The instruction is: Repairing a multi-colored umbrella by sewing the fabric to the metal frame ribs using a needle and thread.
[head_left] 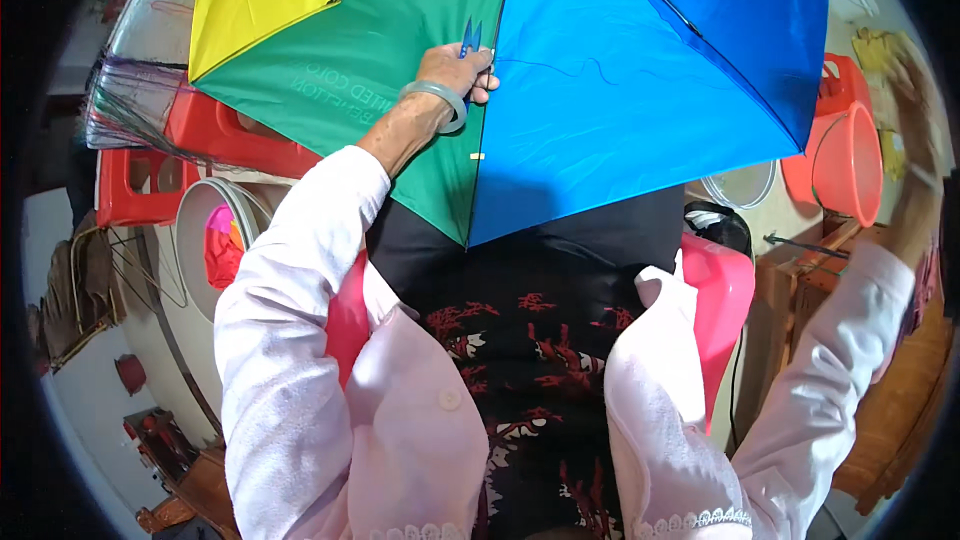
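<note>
A multicoloured umbrella (590, 130) lies spread over my lap, its yellow, green and blue panels stretched along dark ribs. My left hand (455, 75) is closed at the seam between the green and light blue panels, pinching the cloth or rib there. Blue thread snips (471, 37) stick up out of that same hand, points away from me. A thin dark thread (590, 70) runs from beside the left fingers across the blue panel. Far out to the right, my right hand (912, 90) is raised and smeared by motion; whether it holds the thread does not show.
At the left are a red plastic stool (145, 185), a clear plastic-wrapped bundle (145, 70) with loose threads, and a pale bucket (190, 240) holding something pink and red. A red bucket (850, 165) and wooden furniture (810, 310) stand at the right.
</note>
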Demonstrator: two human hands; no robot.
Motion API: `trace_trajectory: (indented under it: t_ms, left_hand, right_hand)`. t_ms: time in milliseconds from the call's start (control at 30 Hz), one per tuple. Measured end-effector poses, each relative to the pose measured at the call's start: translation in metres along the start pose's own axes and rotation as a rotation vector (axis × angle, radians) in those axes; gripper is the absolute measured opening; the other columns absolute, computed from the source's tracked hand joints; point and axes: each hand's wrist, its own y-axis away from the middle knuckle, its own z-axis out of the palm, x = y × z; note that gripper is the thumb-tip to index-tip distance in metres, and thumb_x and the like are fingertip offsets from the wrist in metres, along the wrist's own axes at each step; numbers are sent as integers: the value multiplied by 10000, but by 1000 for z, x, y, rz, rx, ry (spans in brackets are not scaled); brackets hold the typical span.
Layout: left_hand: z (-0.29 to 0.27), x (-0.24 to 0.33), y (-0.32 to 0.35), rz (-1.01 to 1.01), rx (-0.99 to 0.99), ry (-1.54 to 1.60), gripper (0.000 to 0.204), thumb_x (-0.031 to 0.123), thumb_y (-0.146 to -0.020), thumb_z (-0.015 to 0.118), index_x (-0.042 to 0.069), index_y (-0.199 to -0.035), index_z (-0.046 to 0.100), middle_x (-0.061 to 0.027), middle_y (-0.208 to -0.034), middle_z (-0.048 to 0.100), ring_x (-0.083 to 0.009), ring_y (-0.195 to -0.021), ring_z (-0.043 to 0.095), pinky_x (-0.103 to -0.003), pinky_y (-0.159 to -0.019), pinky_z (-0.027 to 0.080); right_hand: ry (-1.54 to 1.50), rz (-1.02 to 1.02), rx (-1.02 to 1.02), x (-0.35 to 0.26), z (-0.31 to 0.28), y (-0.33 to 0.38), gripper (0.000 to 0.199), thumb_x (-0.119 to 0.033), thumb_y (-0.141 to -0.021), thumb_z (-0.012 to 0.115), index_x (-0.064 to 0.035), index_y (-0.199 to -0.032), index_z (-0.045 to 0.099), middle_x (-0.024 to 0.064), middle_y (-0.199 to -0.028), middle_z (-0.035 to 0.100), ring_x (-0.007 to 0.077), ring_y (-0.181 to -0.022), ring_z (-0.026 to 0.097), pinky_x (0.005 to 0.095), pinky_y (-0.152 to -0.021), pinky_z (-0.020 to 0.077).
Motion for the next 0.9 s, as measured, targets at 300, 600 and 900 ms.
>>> trace_trajectory:
  t_ms: [300, 600, 900]
  left_hand:
    - [0, -10, -8, -44, 14, 42, 173, 135, -831, 528, -37, -816, 519, -103, -663, 571, -119, -461, 497, -217, -406, 403]
    - [-6, -15, -7, -25, -3, 106, 156, 105, -831, 504, -46, -795, 521, -134, -640, 583, -132, -412, 484, -227, -386, 401]
    - [-6, -16, -7, -17, 6, 120, 145, 77, -826, 491, -61, -793, 521, -154, -647, 583, -148, -428, 492, -237, -395, 406]
  right_hand:
    - [582, -64, -778, 157, 273, 68, 163, -171, -758, 552, -26, -695, 590, 63, -606, 571, 155, -497, 561, 294, -451, 470]
    - [871, -127, -609, 186, 323, 105, 146, -97, -705, 552, -54, -819, 631, 169, -897, 612, 322, -855, 591, 401, -693, 490]
    - [786, -209, -602, 196, 323, 118, 54, -100, -669, 554, -48, -678, 544, 146, -714, 591, 340, -713, 566, 436, -633, 446]
